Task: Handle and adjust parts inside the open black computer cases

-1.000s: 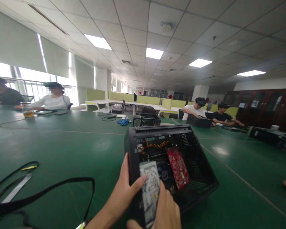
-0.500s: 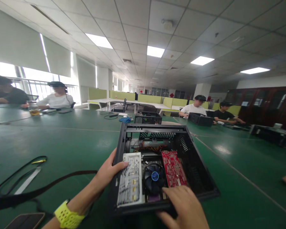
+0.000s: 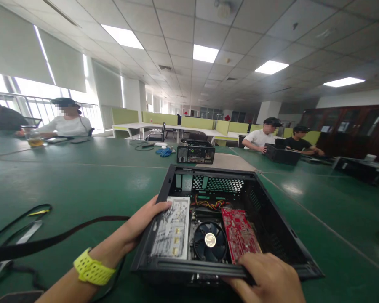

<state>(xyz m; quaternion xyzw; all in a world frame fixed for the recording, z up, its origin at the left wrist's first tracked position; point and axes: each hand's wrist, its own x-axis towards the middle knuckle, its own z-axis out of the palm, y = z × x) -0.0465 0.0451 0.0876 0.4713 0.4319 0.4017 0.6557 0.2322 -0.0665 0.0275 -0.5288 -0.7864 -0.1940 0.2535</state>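
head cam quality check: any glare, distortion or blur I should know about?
Head view: ceiling light panels and the left windows blow out to white; soft glare patches on the green table. Wide-angle bending curves the ceiling grid and stretches the edges. Open computer case and red card are sharp; right hand at the bottom edge is slightly soft and cropped.

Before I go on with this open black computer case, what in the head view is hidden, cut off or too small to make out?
- Right hand: cut off by the bottom edge; its fingertips curl over the open black computer case rim, so the grip is unclear.
- Left hand: palm hidden against the case's left wall.
- Red circuit card: near end hidden by the right hand.
- Silver drive bay: label too small to read.
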